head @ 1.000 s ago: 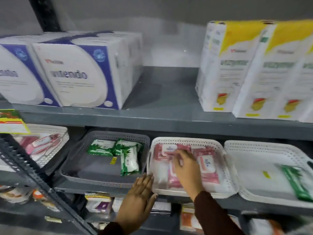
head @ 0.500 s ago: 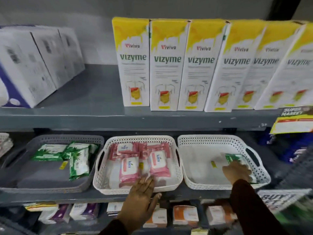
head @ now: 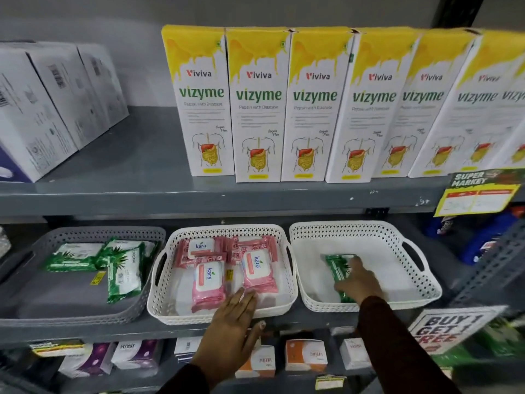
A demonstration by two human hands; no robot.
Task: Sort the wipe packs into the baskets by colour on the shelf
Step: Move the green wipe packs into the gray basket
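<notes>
The right hand (head: 359, 282) lies over a green pack (head: 338, 267) in the right white basket (head: 366, 231), fingers curled on the pack's near half. Its grip looks closed around the pack, though the underside is hidden, so a full pinch cannot be confirmed. The pack runs from the hand toward 11 o'clock, its far end poking out past the fingertips.

The likely trouble is the hold. The wrapper looks slick and soft, so a shallow grip on one end could let the pack droop or slip back into the basket during the lift. The basket's near wall sits at 6 o'clock from the hand; a low pull could snag the pack on that rim and drag the light basket forward off the shelf (head: 85, 328).

The left hand (head: 235, 317) rests flat, fingers spread, on the front rim of the middle basket (head: 224, 230) holding the pink packs (head: 210, 280); it pinches nothing. The other green packs (head: 99, 260) lie in the grey basket (head: 34, 243), far at 9 o'clock, so the carry would cross over the pink ones, where a drop would mis-sort the pack.
</notes>
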